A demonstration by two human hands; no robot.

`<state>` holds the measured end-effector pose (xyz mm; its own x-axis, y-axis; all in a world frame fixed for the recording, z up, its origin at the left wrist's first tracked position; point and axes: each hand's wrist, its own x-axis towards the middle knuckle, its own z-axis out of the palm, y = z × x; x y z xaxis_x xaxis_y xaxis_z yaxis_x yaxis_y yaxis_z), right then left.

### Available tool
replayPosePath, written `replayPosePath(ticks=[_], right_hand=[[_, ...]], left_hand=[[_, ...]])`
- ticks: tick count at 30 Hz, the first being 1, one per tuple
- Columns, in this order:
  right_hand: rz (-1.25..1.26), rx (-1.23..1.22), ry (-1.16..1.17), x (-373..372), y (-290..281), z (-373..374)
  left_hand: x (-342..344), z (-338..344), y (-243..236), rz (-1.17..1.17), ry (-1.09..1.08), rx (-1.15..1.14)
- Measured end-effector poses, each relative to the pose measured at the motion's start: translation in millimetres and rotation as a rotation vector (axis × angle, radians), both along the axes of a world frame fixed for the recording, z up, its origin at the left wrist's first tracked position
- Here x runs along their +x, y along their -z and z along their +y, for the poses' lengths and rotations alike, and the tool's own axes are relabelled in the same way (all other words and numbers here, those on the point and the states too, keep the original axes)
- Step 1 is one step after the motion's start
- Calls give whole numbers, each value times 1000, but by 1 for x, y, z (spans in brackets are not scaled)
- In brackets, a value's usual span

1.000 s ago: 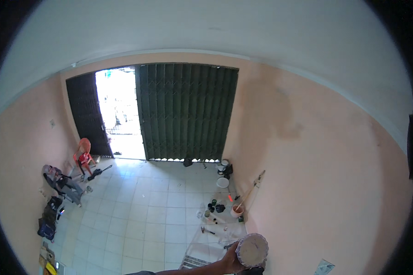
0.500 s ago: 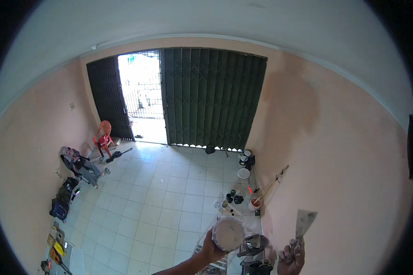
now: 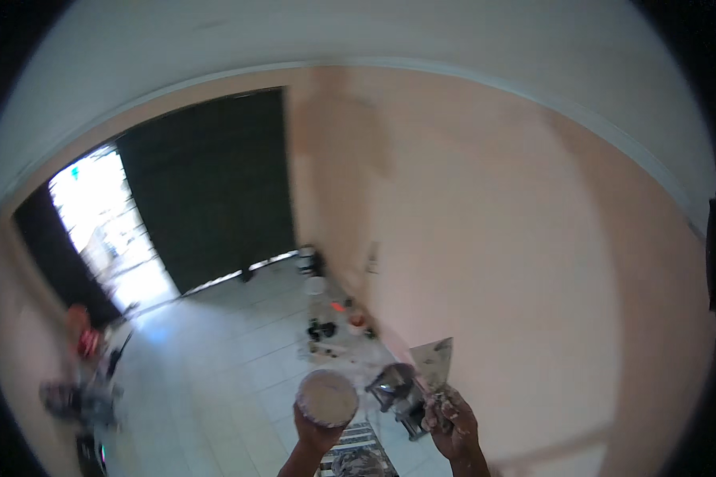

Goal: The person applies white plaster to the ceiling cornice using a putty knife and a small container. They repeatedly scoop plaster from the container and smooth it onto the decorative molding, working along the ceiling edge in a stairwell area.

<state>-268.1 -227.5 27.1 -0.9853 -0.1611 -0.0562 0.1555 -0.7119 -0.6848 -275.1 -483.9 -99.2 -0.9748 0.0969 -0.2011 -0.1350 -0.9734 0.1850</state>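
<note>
Nearest, the left hand (image 3: 317, 436) is wrapped around a round tub of pale filler (image 3: 327, 397), held up with its mouth showing. Just right of the tub, the right hand (image 3: 451, 421), crusted with white paste, is closed on the handle of a putty knife (image 3: 436, 362), blade up. Half a second ago both sat lower. The view has since swung from the dark folding gate (image 3: 207, 191) to the peach wall (image 3: 517, 254) beyond the tub, so wall work looks close.
</note>
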Motion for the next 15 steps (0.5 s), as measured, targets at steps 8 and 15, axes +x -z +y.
replayPosePath(ticks=[8, 15], right_hand=[[38, -3, 585, 115, 14, 141], [21, -70, 976, 193, -1, 167]], left_hand=[[-43, 114, -16, -9, 484, -13], [-51, 215, -85, 61, 777, -51]])
